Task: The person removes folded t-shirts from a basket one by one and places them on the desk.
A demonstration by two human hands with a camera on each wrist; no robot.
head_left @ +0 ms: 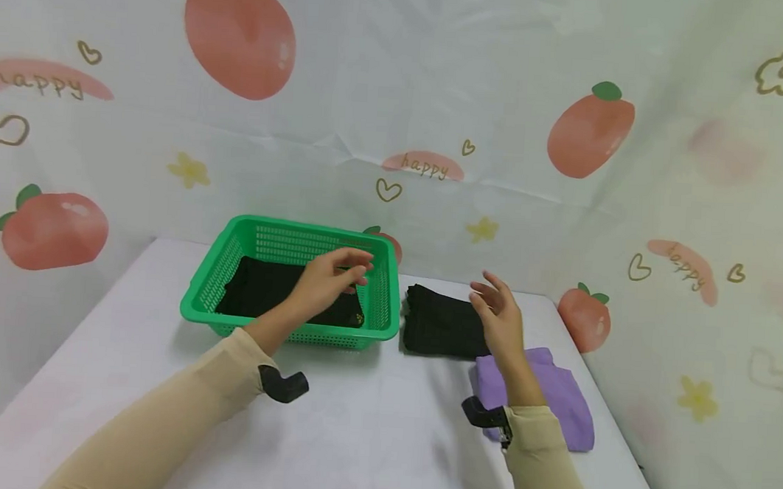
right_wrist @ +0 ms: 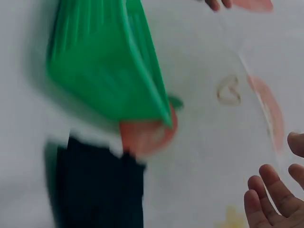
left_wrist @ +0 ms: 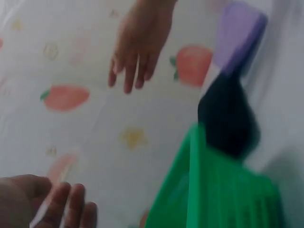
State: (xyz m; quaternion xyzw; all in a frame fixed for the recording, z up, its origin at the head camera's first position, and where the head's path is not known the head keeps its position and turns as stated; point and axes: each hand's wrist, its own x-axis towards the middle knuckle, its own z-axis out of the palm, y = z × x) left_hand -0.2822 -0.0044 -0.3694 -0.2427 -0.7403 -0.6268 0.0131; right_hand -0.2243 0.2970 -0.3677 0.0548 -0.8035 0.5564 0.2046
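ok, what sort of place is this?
Probably a makeshift indoor filming corner, though I can't be sure: a creased fruit-print sheet behind a white table, with a green basket set on it.

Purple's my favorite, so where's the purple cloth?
In the head view, the purple cloth lies on the right, beside the black cloth outside the green basket.

Green basket (head_left: 340, 332), purple cloth (head_left: 565, 401)

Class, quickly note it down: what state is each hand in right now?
Left hand: open, fingers relaxed, holding nothing.
Right hand: open, fingers loosely bent, holding nothing.
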